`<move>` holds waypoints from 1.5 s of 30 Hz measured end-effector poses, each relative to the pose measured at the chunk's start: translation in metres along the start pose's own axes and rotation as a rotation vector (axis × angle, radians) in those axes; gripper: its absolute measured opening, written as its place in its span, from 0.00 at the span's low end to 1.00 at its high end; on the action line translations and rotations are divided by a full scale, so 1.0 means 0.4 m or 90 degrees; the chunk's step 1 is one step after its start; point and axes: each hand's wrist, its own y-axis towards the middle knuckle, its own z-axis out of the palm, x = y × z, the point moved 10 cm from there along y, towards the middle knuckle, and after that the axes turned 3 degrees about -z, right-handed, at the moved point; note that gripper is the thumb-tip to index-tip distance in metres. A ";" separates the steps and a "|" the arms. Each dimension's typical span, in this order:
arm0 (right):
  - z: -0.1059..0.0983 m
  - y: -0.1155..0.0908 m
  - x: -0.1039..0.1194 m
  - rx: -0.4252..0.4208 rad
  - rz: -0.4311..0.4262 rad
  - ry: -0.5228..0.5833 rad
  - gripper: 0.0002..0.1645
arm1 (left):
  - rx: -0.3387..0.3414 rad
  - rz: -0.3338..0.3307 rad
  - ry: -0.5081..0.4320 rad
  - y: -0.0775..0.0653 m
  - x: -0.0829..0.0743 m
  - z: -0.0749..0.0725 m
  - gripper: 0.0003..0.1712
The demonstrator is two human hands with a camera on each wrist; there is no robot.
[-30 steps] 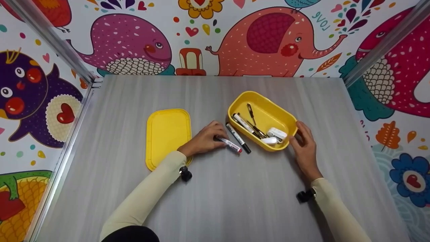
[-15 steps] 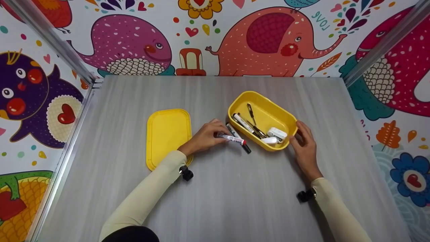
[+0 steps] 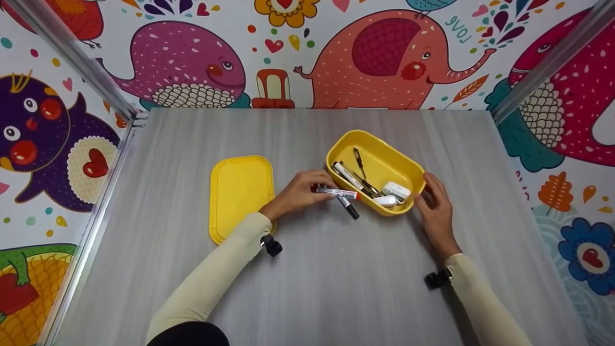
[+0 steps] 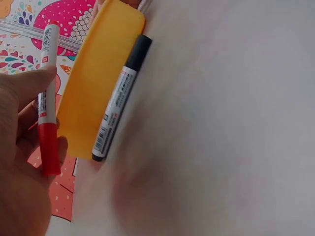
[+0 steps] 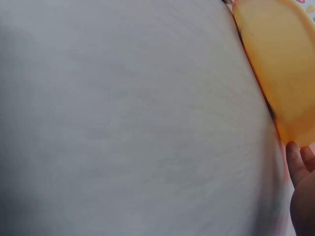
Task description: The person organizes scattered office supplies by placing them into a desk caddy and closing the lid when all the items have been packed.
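Observation:
My left hand (image 3: 307, 188) pinches a white marker with a red cap (image 3: 338, 193) between thumb and fingers. In the head view, its red end overlaps the near wall of the yellow box (image 3: 375, 136). In the left wrist view the same red-capped marker (image 4: 48, 98) stands nearly upright in the hand. A black-capped marker (image 4: 120, 101) lies on the table along the box's outer side, below the held one. My right hand (image 3: 438, 211) holds the box's right end, thumb on the near side and fingers round the corner; its thumb (image 5: 294, 160) shows against the box wall.
Inside the box lie a white marker (image 3: 348, 177), a dark pen (image 3: 359, 159), white pieces (image 3: 396, 190) and other dark slim items. A yellow lid (image 3: 240, 192) lies flat left of the box. Printed walls (image 3: 375, 57) border the grey table (image 3: 307, 288).
My left hand has lifted the red-capped marker and moved right with it, towards the box, turning it closer to level. The right hand and the box have stayed put.

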 end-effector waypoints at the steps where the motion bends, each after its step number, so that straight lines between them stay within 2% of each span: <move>1: 0.000 -0.001 0.001 0.002 -0.005 0.006 0.36 | -0.001 -0.003 -0.003 0.003 -0.002 0.001 0.10; 6: 0.000 -0.001 0.004 0.007 -0.014 0.011 0.35 | 0.000 -0.019 -0.011 0.021 -0.009 0.005 0.09; 14: -0.003 0.002 -0.002 -0.001 -0.002 0.004 0.36 | 0.003 -0.003 -0.026 0.049 -0.024 0.020 0.09; 22: 0.001 0.002 -0.001 -0.003 0.015 -0.003 0.36 | 0.014 -0.010 -0.037 0.080 -0.035 0.040 0.11; 27: -0.002 0.001 -0.007 -0.001 0.007 0.003 0.36 | 0.023 0.012 -0.020 0.110 -0.057 0.052 0.12; 32: 0.000 0.000 -0.006 0.004 -0.002 0.004 0.36 | 0.030 0.029 0.009 0.141 -0.064 0.073 0.11; 45: 0.001 -0.001 -0.002 -0.001 -0.004 0.014 0.36 | 0.046 -0.004 0.071 0.208 -0.028 0.116 0.11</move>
